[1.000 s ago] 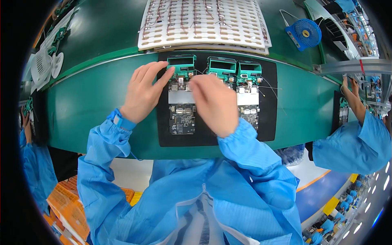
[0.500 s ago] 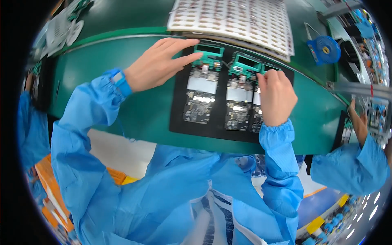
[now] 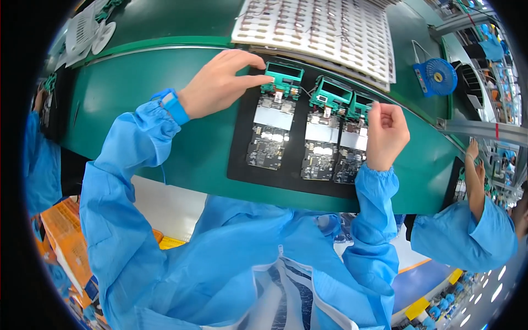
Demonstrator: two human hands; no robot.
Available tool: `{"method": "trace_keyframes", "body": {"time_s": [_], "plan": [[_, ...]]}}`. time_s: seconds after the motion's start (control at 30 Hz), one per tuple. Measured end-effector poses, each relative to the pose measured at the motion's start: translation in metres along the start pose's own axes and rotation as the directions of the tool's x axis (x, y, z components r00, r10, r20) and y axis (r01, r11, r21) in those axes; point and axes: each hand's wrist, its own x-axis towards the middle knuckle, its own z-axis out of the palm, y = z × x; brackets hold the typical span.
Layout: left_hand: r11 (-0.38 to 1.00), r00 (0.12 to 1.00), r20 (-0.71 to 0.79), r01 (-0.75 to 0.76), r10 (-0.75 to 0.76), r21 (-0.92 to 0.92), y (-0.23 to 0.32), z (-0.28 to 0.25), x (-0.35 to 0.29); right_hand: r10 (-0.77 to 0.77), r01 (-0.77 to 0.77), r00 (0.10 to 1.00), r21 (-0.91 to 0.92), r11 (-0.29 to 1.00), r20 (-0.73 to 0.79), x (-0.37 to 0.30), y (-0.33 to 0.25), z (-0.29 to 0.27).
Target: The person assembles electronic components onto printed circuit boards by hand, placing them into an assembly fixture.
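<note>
Three long circuit boards lie on a black mat (image 3: 242, 159), each with a green plastic frame at its far end. At the left board (image 3: 267, 146), my left hand (image 3: 217, 82) reaches in from the side. Its thumb and forefinger are apart, their tips at the left edge of the green frame (image 3: 284, 71). My right hand (image 3: 388, 132) is closed in a pinch just right of the rightmost frame (image 3: 358, 104); what the fingertips hold, if anything, cannot be made out. Between them lies the middle board (image 3: 319, 157), untouched by either hand. The right board (image 3: 347, 159) is now fully uncovered.
Beyond the mat, a stack of white trays (image 3: 313, 38) holds rows of small parts. A blue fan (image 3: 437, 77) stands at the far right, near a metal rail (image 3: 484, 127). Co-workers' blue sleeves show at left (image 3: 41, 170) and right (image 3: 462, 231).
My right hand has moved right and slightly nearer, off the rightmost board. My left hand has shifted a little right, with its forefinger more bent at the left frame.
</note>
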Motion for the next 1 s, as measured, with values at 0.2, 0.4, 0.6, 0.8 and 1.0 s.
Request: {"method": "trace_keyframes", "body": {"time_s": [0.2,0.4,0.6,0.8,1.0], "plan": [[0.995,0.994,-0.037,-0.099,0.098,-0.015,-0.009,0.0,0.006,-0.447,0.475,0.868,-0.099,0.874,0.216,-0.013,-0.035,0.039],[0.973,0.971,-0.062,-0.229,0.231,0.039,-0.017,-0.002,0.012,-0.417,0.584,0.794,-0.366,0.724,0.441,-0.018,-0.053,0.048],[0.86,0.879,-0.004,-0.466,0.477,0.209,-0.026,0.001,0.033,-0.306,0.602,0.797,-0.646,0.469,0.52,-0.014,-0.062,0.058],[0.853,0.879,-0.044,-0.447,0.475,0.27,-0.022,0.004,0.032,-0.438,0.555,0.827,-0.384,0.738,0.354,0.002,-0.044,0.054],[0.997,0.984,-0.17,-0.055,0.045,-0.05,-0.013,0.02,0.024,-0.091,0.093,0.979,-0.006,0.996,0.182,0.011,-0.023,0.034]]}}
